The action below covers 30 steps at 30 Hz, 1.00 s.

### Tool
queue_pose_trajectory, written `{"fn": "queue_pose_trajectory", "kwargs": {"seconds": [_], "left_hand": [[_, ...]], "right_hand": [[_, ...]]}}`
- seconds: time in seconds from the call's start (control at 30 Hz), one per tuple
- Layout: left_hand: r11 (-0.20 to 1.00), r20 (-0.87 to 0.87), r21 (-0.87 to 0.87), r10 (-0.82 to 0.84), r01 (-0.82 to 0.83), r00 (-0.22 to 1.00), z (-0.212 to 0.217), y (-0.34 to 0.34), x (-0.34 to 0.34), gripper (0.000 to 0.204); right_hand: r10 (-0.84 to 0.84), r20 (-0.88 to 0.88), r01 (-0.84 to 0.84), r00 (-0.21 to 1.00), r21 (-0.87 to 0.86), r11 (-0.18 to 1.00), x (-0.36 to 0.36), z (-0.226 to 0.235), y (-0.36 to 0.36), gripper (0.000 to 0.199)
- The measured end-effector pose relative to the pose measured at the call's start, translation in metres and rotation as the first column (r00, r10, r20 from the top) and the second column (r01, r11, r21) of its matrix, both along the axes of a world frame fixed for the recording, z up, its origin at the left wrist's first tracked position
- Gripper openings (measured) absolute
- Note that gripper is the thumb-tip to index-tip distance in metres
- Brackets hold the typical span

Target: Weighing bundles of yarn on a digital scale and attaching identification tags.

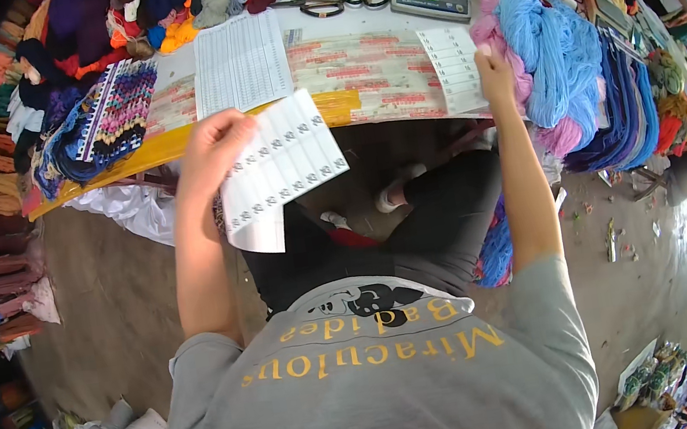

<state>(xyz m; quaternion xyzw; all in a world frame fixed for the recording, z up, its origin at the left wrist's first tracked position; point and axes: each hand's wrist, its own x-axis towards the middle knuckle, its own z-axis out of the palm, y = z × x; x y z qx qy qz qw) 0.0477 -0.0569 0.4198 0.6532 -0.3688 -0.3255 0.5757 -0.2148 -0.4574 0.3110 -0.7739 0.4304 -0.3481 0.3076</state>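
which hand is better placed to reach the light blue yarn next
Probably the right hand: it is close beside the light blue yarn, though its fingertips are at the edge of a small white sheet. The left hand is much farther off, holding marked white paper.

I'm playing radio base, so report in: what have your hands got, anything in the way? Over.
Left hand: holding printed label paper. Right hand: at another label sheet's edge. Pink yarn close beside right hand; nothing seen blocking left.
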Motion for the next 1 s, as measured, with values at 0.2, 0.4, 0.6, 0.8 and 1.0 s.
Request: {"fn": "queue_pose_trajectory", "kwargs": {"seconds": [0.2,0.4,0.6,0.8,1.0], "left_hand": [[0.992,0.092,0.100,-0.086,0.076,0.992,-0.016,0.001,-0.023,0.020],[0.961,0.124,0.113,-0.266,0.253,0.956,-0.028,-0.041,-0.050,0.021],[0.978,0.129,0.095,-0.195,0.184,0.972,-0.027,-0.026,-0.020,0.020],[0.953,0.054,0.060,-0.301,0.298,0.952,-0.013,-0.039,-0.038,0.017],[0.919,0.021,0.030,-0.394,0.393,0.919,-0.024,-0.049,-0.046,0.021]], "right_hand": [[0.006,-0.199,-0.077,0.980,-0.350,0.933,0.031,0.023,0.077,0.040],[0.621,0.377,-0.705,0.687,0.553,0.443,0.041,0.078,0.204,0.023],[0.461,0.386,-0.593,0.799,0.630,0.501,0.008,0.066,0.180,0.014],[0.717,0.321,-0.678,0.619,0.679,0.281,0.007,0.073,0.187,0.017],[0.761,0.385,-0.709,0.523,0.691,0.138,0.030,0.084,0.212,0.022]]}}
